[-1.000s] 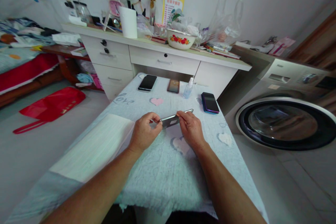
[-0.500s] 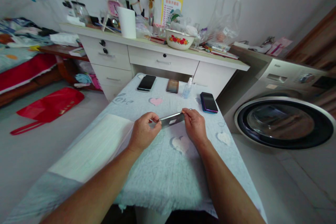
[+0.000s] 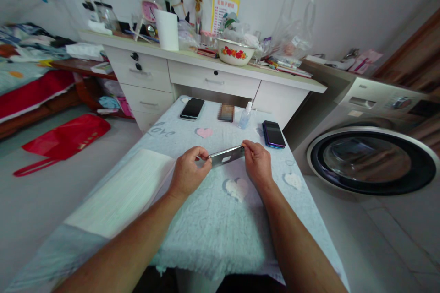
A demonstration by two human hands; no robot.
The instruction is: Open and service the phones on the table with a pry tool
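A dark, thin phone (image 3: 227, 156) is held tilted above the cloth-covered table, its narrow edge up and a small pale rectangle on the face towards me. At its left end, the thumb and fingers of my left hand (image 3: 191, 168) pinch it. My right hand (image 3: 257, 161) has its fingertips closed on the right end. Beyond the hands, another black phone (image 3: 191, 108) lies at the far left of the table, and a phone with a purple-blue edge (image 3: 273, 134) lies to the right. A clear spray bottle (image 3: 245, 116) stands between them, beside a blurred-out small item (image 3: 226, 112).
A folded white cloth or paper (image 3: 120, 192) covers the table's left side. Behind the table is a white desk (image 3: 213, 73) with a paper roll (image 3: 167, 30) and a flowered bowl (image 3: 235, 52). A washing machine (image 3: 371, 100) stands right; a red bag (image 3: 68, 142) lies on the floor.
My right hand has shifted slightly to the right at the phone's end, showing a little more of the phone. My left hand stays where it was.
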